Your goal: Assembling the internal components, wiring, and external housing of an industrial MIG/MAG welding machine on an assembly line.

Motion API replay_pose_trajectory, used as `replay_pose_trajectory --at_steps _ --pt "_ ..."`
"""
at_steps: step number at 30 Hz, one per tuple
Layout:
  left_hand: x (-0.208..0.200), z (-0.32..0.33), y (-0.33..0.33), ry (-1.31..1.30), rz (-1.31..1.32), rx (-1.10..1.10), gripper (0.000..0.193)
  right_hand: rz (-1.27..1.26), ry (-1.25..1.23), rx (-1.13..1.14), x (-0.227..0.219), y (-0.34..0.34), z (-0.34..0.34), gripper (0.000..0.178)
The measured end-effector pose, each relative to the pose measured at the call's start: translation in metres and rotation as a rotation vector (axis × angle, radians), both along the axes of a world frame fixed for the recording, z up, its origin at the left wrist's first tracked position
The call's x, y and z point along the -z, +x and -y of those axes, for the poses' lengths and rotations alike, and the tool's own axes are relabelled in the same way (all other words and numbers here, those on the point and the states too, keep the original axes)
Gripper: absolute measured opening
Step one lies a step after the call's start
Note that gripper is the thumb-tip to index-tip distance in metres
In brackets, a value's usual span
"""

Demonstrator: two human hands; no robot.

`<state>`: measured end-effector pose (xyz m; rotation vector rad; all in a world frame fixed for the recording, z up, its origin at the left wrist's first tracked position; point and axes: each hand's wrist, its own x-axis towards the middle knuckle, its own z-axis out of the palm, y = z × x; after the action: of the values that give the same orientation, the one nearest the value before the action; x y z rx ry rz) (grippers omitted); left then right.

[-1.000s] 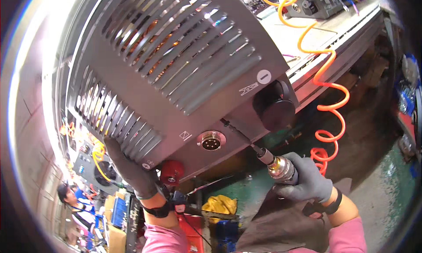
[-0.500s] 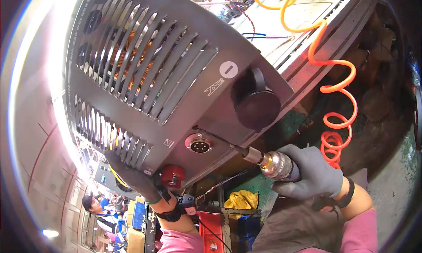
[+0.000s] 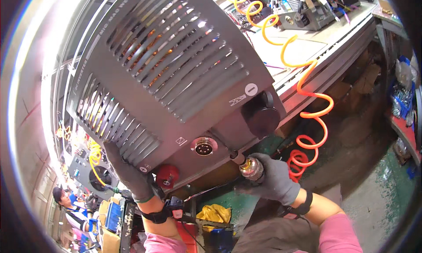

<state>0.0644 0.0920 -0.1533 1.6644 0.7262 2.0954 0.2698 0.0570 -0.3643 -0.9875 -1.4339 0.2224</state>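
A dark grey welding machine case [image 3: 176, 129] with slotted vents stands tilted across the view. My right hand [image 3: 277, 180], in a grey glove, is wrapped round a power screwdriver [image 3: 251, 167]. Its long bit reaches to the panel at the upper right edge of a round multi-pin socket [image 3: 203, 146]. The bit's tip is hard to make out. My left hand [image 3: 132, 176], also gloved, lies with fingers stretched against the case by the lower vents. Beside it is a red round connector [image 3: 167, 177]. A black round fitting [image 3: 263, 120] sits at the panel's right end.
An orange coiled hose [image 3: 317, 99] hangs from the bench [image 3: 307, 83] down near my right hand. Other machine parts [image 3: 303, 15] stand on the bench behind. Below lies a yellow cloth [image 3: 214, 213]. At the far left a person [image 3: 72, 209] works; bins [image 3: 402, 90] stand at right.
The view has shifted, showing more of the bench and right side. The screwdriver stays beside the socket in my right hand; my left hand remains against the case.
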Motion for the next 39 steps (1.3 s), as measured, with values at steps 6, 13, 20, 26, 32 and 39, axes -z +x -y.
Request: replay_pose_trajectory --at_steps 6,13,20,26,32,39 --pt "0.003 -0.006 -0.007 0.017 0.016 0.002 0.05 -0.002 -0.036 0.029 0.001 -0.009 0.005 0.08" --pt "0.001 -0.008 -0.01 0.053 -0.029 -0.047 0.051 -0.012 -0.034 0.05 -0.003 -0.01 0.011 0.08" --pt "0.003 -0.007 -0.012 0.034 0.012 0.0 0.05 -0.01 -0.015 0.091 -0.008 -0.011 0.014 0.082" --pt "0.002 -0.006 -0.009 0.031 0.074 0.031 0.039 0.013 -0.096 0.105 -0.007 -0.009 0.017 0.085" --pt "0.031 0.027 -0.019 0.194 0.075 -0.083 0.033 0.049 -0.055 0.178 0.007 -0.001 0.014 0.085" --pt "0.155 0.065 -0.015 -0.951 -0.441 0.663 0.015 0.22 -0.273 0.054 0.028 0.044 0.071 0.076"
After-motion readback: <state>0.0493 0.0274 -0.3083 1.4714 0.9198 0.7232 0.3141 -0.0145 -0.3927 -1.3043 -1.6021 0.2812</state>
